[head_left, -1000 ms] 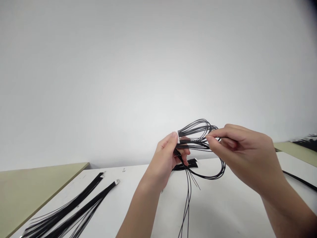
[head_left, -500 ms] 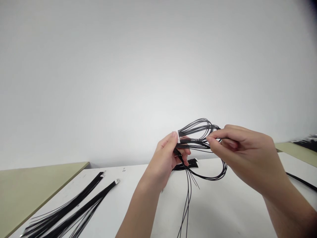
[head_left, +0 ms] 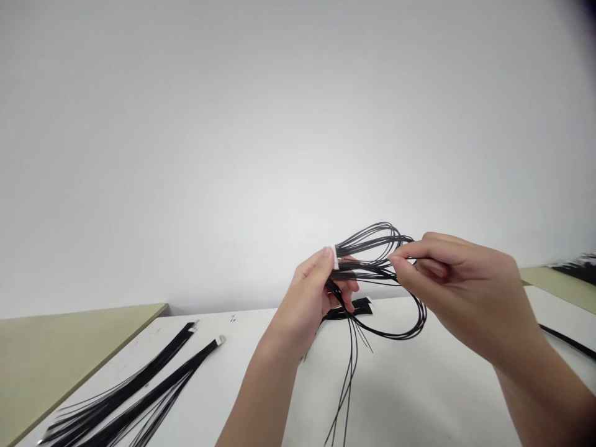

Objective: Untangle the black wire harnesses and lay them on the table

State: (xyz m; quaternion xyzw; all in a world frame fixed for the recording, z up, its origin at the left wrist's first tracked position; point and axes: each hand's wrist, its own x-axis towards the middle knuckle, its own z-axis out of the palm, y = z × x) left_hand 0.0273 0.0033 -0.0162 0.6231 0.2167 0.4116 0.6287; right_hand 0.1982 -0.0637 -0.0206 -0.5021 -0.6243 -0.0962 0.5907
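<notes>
Head view: one white table [head_left: 419,391], backed by a pale wall [head_left: 279,155]; one yellow-green surface [head_left: 69,360] along its left side, a second yellow-green strip [head_left: 559,279] at far right, bearing a dark heap of wires [head_left: 577,270], cut by the frame edge. At left on the table, two black wire bundles, the rear bundle [head_left: 135,375] and the front bundle [head_left: 170,382], side by side, slanting, white ends uppermost, strands fanned toward the lower edge. Small dark marks [head_left: 233,318] on the tabletop. Beyond the left hand [head_left: 302,304], a further black bundle [head_left: 362,308], partly screened by that hand and by hanging strands. At right, one black cable [head_left: 565,339], its near end running behind the right forearm. Central item: one looped black wire harness [head_left: 372,241] with white connector [head_left: 334,256], held above the table. Left hand: closed on the harness, thumb over the connector, other fingers curled behind and below; wires issue to the right of the thumb. Lower loop swings round beneath both hands' fingertips; loose strands [head_left: 349,372] hang from below the left fingers. Right hand [head_left: 460,285]: thumb and index fingertip pinched on a wire at the right side of the loops, remaining fingers folded inward; the wire's end cannot be made out.
</notes>
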